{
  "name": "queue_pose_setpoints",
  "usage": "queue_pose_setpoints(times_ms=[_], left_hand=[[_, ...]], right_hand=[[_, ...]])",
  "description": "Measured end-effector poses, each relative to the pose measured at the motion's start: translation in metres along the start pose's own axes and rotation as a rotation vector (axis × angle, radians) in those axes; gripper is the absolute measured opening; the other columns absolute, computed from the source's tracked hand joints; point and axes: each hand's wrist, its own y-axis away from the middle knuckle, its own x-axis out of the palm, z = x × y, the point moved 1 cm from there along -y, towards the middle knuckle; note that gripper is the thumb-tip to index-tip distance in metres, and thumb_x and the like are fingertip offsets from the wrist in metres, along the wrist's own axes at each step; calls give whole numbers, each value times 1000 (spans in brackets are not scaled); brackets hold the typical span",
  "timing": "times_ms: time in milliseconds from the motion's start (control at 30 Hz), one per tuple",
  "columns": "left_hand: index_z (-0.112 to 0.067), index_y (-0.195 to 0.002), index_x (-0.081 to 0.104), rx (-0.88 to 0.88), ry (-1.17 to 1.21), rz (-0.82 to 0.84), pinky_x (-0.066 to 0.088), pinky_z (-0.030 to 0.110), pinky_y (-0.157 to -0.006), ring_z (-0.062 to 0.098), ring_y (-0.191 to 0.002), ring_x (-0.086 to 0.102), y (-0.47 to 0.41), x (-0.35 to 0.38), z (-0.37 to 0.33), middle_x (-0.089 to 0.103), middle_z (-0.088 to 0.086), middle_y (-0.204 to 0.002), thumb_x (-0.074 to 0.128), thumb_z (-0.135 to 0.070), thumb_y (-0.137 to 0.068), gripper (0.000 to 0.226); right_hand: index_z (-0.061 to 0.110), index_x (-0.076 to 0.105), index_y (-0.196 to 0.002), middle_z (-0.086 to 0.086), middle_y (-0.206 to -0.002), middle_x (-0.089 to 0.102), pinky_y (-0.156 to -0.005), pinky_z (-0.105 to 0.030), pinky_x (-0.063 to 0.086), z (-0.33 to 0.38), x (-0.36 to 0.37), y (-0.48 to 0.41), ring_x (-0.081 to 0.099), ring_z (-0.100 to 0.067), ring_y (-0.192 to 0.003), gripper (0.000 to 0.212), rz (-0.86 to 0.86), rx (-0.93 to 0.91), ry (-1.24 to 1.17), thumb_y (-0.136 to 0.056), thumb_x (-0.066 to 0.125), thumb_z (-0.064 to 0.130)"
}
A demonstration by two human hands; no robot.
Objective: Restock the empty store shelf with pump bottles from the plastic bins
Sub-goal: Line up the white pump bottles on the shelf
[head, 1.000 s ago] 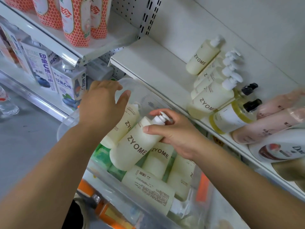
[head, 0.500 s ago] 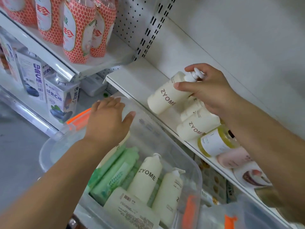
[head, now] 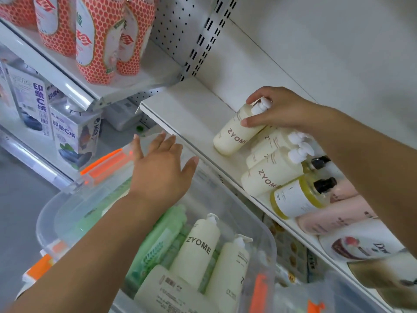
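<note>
My right hand (head: pixel 284 111) grips a cream ZYOME pump bottle (head: pixel 234 134) by its shoulder and white pump head; the bottle's base rests on the white shelf (head: pixel 185 109), at the left end of a row of matching cream bottles (head: pixel 268 175). My left hand (head: pixel 162 168) hovers with straight, spread fingers over the far rim of the clear plastic bin (head: pixel 268 249). In the bin lie several more cream ZYOME bottles (head: pixel 198 249) and green bottles (head: pixel 158 242).
To the right of the row stand amber bottles with black pumps (head: pixel 295 197), pink bottles (head: pixel 334 218) and a white Dove bottle (head: pixel 361 245). On the left shelves are red-netted packs (head: pixel 94 39) and cartons (head: pixel 72 136). A second bin with orange clips (head: pixel 316 306) sits lower right.
My right hand lifted a ZYOME bottle out of the bin, carried it up to the shelf and lowered it beside the row. My left hand rose off the bin's bottles and its fingers spread.
</note>
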Motion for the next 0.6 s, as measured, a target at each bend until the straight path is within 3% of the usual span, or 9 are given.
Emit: queue_pose_setpoints(times_ms=[100,233,433,600], left_hand=[[-19,-135,54,-4,-7,9,-12,56,-118,13,-150,15,-5,3,-4,36,-2,-157,25,-58,-98,61],[-20,-135,55,-27,1,1,-15,55,-117,13,-150,14,-7,2,-7,34,-2,-158,15,-62,-97,69],[-22,-139,52,-16,-36,18,-15,57,-116,16,-152,9,-7,6,-11,28,-3,-160,18,-63,-96,69],[-16,-132,58,8,43,3,-13,46,-120,22,-152,7,-12,10,-14,30,4,-160,15,-64,-92,75]], right_hand=[[41,58,-125,16,-115,55,-71,-21,44,2,-2,-7,56,-7,-105,62,52,-52,174,-71,87,50],[42,61,-116,14,-114,58,-78,-28,50,-8,-11,-22,58,-11,-105,58,22,-33,220,-67,87,55],[38,59,-122,6,-124,57,-83,-32,50,-21,-17,-48,58,-18,-110,62,28,4,297,-69,90,45],[30,59,-128,2,-127,57,-86,-30,43,-32,-19,-62,55,-19,-113,63,-11,-5,347,-73,88,42]])
